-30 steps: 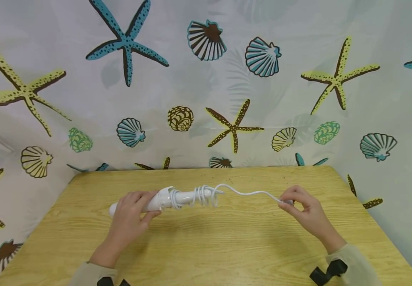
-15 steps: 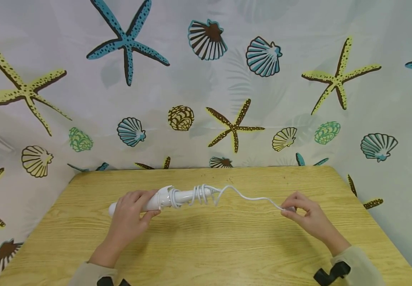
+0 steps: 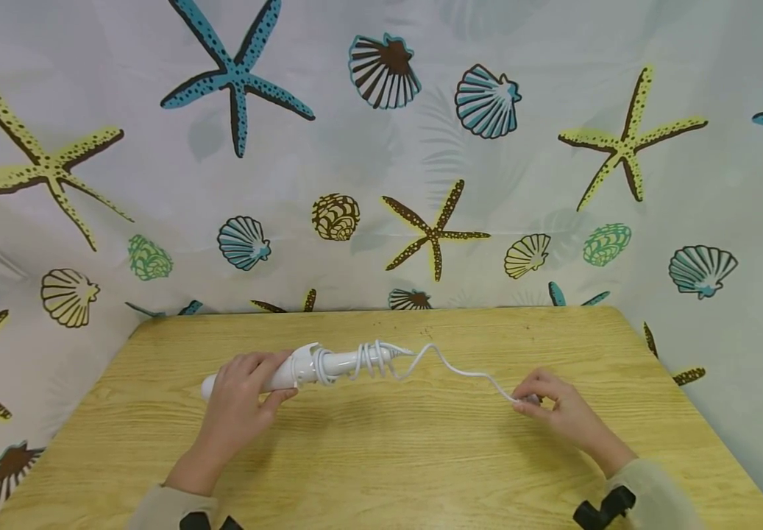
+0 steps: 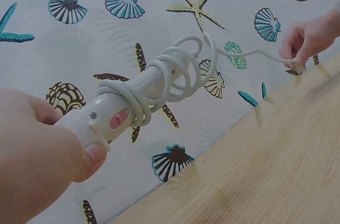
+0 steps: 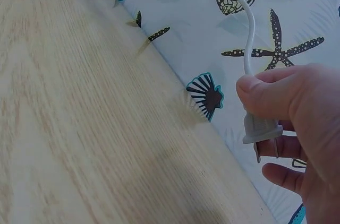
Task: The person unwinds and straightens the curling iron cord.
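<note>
The left hand (image 3: 238, 401) is gripping the thicker part of a white wand (image 3: 341, 364), its fingers lying over the far side and its thumb pressing along the near side, so the gap between them is only as wide as the handle. The wand's rounded end is poking out past the hand, and a reddish switch (image 4: 119, 118) is showing just beyond the thumb. A white cord (image 3: 463, 371) is looping around the wand's slimmer part, then running in a wavy line across to the right hand (image 3: 566, 416). There, the thumb and forefinger are closing narrowly in a pinch on the plug (image 5: 260, 127), near where the cord is entering it. The other fingers are bending loosely below; whether one is touching the metal prongs (image 5: 258, 153) cannot be told. The wand is hanging above the wooden table (image 3: 394, 456), before a shell-and-starfish cloth (image 3: 381, 158).
</note>
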Demonstrator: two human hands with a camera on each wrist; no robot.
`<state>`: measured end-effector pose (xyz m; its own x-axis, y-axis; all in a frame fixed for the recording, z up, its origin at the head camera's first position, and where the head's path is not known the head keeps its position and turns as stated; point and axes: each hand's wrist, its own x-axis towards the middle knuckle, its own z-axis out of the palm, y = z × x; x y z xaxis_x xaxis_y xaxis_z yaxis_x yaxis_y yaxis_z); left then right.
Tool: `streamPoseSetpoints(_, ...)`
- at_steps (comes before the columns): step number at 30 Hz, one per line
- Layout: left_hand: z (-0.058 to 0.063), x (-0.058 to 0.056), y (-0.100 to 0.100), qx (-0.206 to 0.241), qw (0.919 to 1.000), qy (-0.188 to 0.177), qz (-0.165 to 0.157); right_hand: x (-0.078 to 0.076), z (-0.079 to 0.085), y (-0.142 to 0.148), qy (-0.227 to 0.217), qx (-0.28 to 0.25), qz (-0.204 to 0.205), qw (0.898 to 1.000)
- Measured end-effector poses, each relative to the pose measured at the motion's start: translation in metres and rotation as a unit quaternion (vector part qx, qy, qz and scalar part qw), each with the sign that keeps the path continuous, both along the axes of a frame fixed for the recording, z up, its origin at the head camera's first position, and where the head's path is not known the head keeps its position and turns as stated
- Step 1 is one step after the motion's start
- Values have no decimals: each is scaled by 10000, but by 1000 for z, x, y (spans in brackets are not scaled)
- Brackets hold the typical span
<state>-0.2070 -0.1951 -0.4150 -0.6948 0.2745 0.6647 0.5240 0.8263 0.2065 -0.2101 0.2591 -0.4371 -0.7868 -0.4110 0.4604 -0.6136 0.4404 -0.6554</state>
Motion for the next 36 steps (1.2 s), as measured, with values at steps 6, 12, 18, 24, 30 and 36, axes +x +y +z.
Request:
streamPoseSetpoints(6,0,0,0,1,10000,25,-50,-9,-17,2,-476,458,-426,9969)
streamPoseSetpoints(12,-1,0,0,-26,10000,-32,-58,-13,-26,0,-457,732,-498,9950)
streamPoseSetpoints(18,-2,0,1,-38,10000,-9,-62,-13,-28,-5,-378,775,-397,9955)
streamPoseSetpoints(24,-2,1,2,-23,9999,19,-112,-14,-32,-8,-508,1060,-561,9915)
streamPoseSetpoints(30,-2,1,2,-6,9999,-26,-134,-14,-37,-8,-340,1385,-737,9870)
streamPoseSetpoints(36,-3,2,2,-51,9998,-79,-146,-12,-39,-9,-244,1714,-847,9812)
